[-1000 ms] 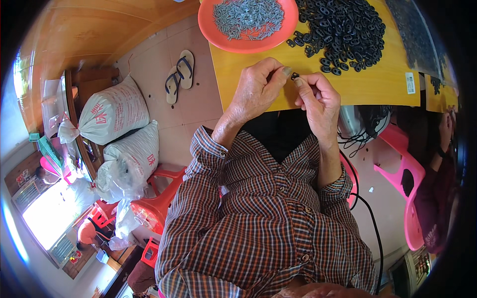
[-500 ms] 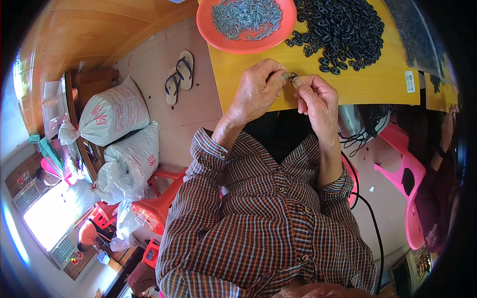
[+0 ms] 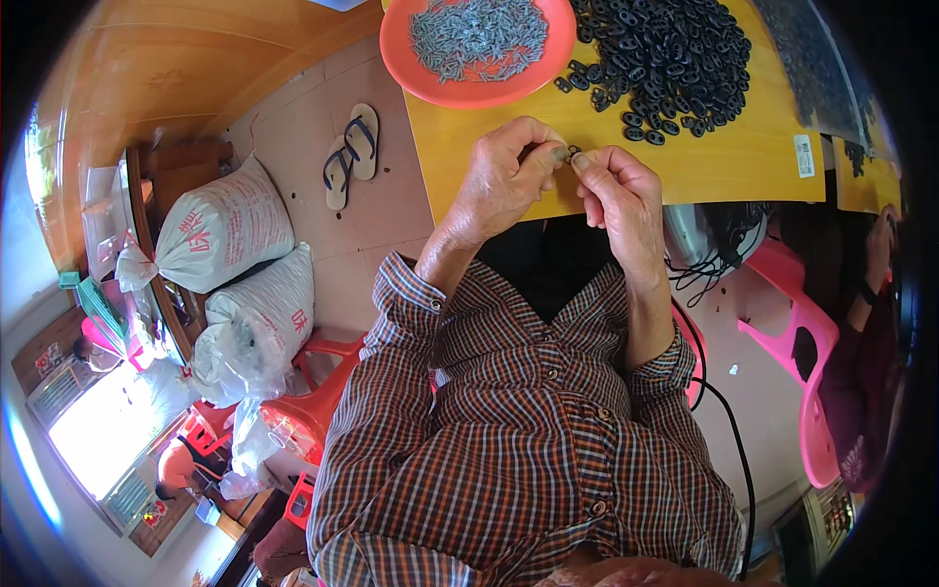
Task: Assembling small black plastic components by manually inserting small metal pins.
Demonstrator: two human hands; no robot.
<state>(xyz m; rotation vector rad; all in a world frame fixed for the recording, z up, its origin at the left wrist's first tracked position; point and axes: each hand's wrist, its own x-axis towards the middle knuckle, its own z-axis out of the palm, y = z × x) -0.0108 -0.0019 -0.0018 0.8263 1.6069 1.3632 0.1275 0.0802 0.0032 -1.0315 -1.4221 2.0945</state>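
The small black part [image 3: 573, 154] is held between the hands, above the near edge of the yellow table [image 3: 724, 176]. It is pinched between thumb and forefinger of the right hand [image 3: 623, 191]. The left hand's [image 3: 514, 176] thumb and forefinger are curled to its left edge; whether they are fully closed, or on what, cannot be told. The part is judged light, stiff and not fragile, though easily slipped; it is best gripped by its outer edges. In the pile [image 3: 680, 64], rounded, two-holed black pieces are seen. Slim grey, metallic-looking pins [image 3: 477, 37] are contained in a smooth orange-red dish [image 3: 394, 59].
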